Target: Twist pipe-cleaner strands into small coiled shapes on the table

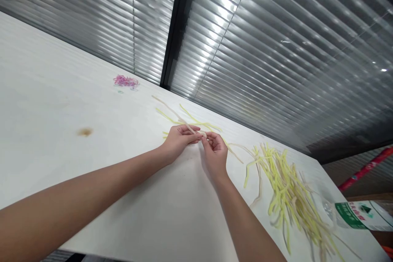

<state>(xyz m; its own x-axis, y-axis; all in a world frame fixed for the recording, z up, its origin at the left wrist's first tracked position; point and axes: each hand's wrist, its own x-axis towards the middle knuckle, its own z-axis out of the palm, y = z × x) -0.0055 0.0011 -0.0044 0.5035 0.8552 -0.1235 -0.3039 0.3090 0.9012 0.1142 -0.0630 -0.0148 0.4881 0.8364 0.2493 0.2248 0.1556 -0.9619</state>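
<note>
My left hand point(184, 137) and my right hand point(215, 147) meet near the middle of the white table point(138, 204). Both pinch a pale beige strand point(175, 114), which is looped between the fingertips; one end extends up and to the left. Several yellow strands point(186, 111) lie on the table just beyond the hands. To the right rests a large loose heap of yellow and beige strands point(284, 184).
Pink and purple small bands point(125, 81) lie in a pile at the back left, and a brown stain point(85, 132) marks the tabletop. A clear bottle with a green and white label point(357, 215) is at the right edge. Metal blinds point(260, 49) stand behind the table.
</note>
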